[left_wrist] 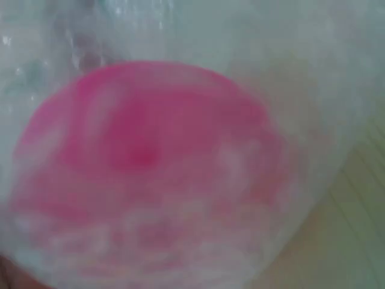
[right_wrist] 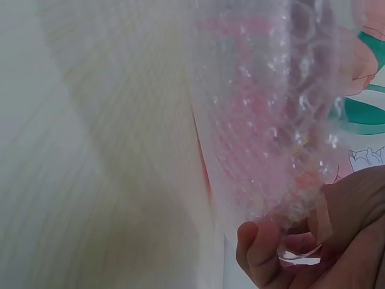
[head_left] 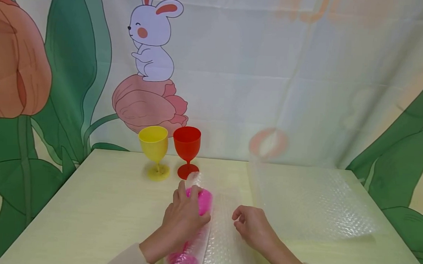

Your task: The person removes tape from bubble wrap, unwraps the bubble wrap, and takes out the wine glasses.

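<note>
A pink plastic goblet (head_left: 204,200) lies on its side on bubble wrap (head_left: 224,243), base toward me, with wrap around part of it. My left hand (head_left: 181,217) grips its bowl from above, fingers near the rim and thumb on the right side. In the left wrist view the pink goblet (left_wrist: 150,144) is blurred behind film. My right hand (head_left: 251,226) is at the wrap's right edge, fingers curled. The right wrist view shows clear wrap (right_wrist: 277,120) over the goblet and a clear edge between the fingers of a hand (right_wrist: 349,229).
A yellow goblet (head_left: 153,143) and a red goblet (head_left: 187,142) stand upright at the back of the table (head_left: 87,221). Another bubble wrap sheet (head_left: 311,203) lies flat at the right. Behind hangs a printed curtain (head_left: 228,69) with a rabbit and tulips.
</note>
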The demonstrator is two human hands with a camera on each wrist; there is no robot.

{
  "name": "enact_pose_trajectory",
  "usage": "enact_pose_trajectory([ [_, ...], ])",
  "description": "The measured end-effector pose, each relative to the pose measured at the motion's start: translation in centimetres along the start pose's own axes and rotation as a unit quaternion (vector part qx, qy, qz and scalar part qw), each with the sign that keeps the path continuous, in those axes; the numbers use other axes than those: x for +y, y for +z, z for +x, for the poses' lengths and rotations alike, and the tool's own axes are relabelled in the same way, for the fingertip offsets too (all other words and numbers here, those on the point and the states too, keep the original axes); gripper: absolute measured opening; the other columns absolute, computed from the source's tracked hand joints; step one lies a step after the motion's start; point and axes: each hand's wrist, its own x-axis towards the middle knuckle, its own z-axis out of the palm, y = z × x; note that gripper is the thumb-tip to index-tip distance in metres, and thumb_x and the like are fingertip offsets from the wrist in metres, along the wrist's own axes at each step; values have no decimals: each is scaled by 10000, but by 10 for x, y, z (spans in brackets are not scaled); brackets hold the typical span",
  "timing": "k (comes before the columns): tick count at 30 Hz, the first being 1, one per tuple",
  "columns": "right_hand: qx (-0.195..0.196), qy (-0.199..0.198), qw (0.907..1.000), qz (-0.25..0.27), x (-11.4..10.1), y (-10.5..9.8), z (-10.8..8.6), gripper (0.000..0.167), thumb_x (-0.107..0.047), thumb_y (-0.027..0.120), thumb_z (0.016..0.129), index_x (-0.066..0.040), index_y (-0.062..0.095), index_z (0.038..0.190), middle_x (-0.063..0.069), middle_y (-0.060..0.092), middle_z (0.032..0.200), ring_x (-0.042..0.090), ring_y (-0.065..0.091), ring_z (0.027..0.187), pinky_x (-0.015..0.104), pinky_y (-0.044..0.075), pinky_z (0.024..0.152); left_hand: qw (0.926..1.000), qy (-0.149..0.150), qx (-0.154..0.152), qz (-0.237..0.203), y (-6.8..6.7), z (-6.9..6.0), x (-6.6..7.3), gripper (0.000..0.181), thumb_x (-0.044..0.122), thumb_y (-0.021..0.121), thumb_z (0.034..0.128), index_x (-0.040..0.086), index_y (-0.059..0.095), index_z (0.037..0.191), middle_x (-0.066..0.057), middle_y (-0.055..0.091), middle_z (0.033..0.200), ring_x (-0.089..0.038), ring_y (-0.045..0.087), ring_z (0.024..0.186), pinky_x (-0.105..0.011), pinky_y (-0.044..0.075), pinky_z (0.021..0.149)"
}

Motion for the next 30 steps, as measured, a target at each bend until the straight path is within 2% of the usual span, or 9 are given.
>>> enact_pose_trajectory([
  [4, -108, -40, 9999, -44, 4, 1, 0, 143, 118, 686, 832, -23, 697, 812, -11, 620, 686, 121, 521, 635, 247, 470, 555, 9992, 330, 182, 112, -6, 0, -7, 593, 279, 827, 824, 66, 542, 1298, -227, 363, 1461, -400, 371, 1335, -530, 464, 1025],
  [7, -148, -14, 9998, -133, 6, 2, 1, 131, 106, 695, 830, -23, 706, 806, -4, 631, 700, 127, 529, 654, 252, 477, 576, 9988, 427, 233, 17, -10, 0, -10, 596, 257, 839, 819, 39, 545, 1289, -237, 373, 1477, -410, 372, 1342, -558, 427, 1050],
  [11, -224, 40, 9996, -175, 6, 2, 1, 127, 105, 693, 834, -18, 711, 807, 10, 649, 720, 137, 549, 676, 261, 490, 592, 9983, 516, 205, -172, -10, -3, -11, 600, 199, 825, 848, 108, 555, 1376, -224, 326, 1539, -416, 386, 1345, -587, 435, 1014],
  [15, -337, 111, 9992, -202, 4, 2, 2, 144, 121, 680, 840, -16, 709, 807, 22, 657, 743, 154, 577, 708, 272, 507, 617, 9982, 598, 15, -77, -12, -6, -12, 471, 198, 772, 919, 226, 652, 1374, -217, 284, 1588, -441, 371, 1362, -615, 425, 1028],
  [18, -364, 98, 9989, -293, 2, 1, 2, 151, 132, 674, 837, -10, 707, 794, 31, 660, 754, 168, 581, 732, 280, 508, 639, 9982, 594, -92, -55, -14, -8, -14, 364, 214, 730, 955, 231, 709, 1318, -220, 302, 1584, -450, 364, 1370, -612, 418, 1058],
  [21, -433, 149, 9982, -376, 2, 2, 4, 142, 128, 680, 848, 0, 708, 792, 42, 664, 769, 181, 572, 746, 286, 511, 654, 9981, 586, -71, -150, -16, -9, -18, 347, 215, 718, 962, 207, 710, 1308, -240, 317, 1578, -459, 365, 1382, -615, 427, 1064],
  [25, -517, 238, 9973, -473, 1, 2, 4, 127, 117, 674, 855, 9, 714, 801, 57, 677, 788, 193, 593, 762, 305, 534, 670, 9986, 453, -152, -234, -19, -10, -20, 405, 295, 778, 930, 202, 681, 1312, -261, 305, 1586, -459, 380, 1389, -622, 484, 1005],
  [30, -454, 167, 9967, -646, 2, 3, 5, 126, 120, 651, 810, 15, 720, 807, 74, 695, 800, 215, 628, 787, 345, 549, 698, 9988, 239, -356, -232, -22, -8, -21, 530, 392, 851, 849, 228, 641, 1307, -242, 308, 1582, -447, 408, 1369, -629, 527, 929],
])
